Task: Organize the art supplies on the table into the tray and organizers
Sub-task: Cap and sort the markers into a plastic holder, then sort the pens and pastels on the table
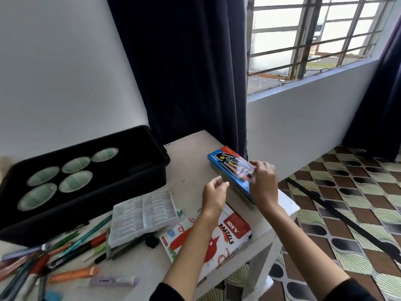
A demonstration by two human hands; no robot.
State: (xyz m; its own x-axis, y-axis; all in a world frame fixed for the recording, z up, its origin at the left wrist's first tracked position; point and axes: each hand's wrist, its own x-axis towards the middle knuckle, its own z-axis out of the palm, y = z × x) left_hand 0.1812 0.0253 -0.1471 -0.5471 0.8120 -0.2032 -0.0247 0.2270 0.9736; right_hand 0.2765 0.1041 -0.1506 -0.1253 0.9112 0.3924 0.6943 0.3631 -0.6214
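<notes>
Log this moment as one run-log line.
right hand: on blue crayon box | left hand: open beside it | pastels box: flat on table | black tray: five cups

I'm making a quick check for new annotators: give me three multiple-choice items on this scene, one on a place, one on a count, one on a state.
1. Where does the blue crayon box sit?
A. inside the black tray
B. near the table's far right edge
C. on the floor

2. How many green cups stand in the black tray?
A. three
B. five
C. seven

3. What is the right hand doing?
A. resting on the blue box
B. holding a pencil
C. hanging off the table

Answers: 1 B, it lies by the table edge; 2 B, five round rims show; 3 A, fingers lie over the box top.
</notes>
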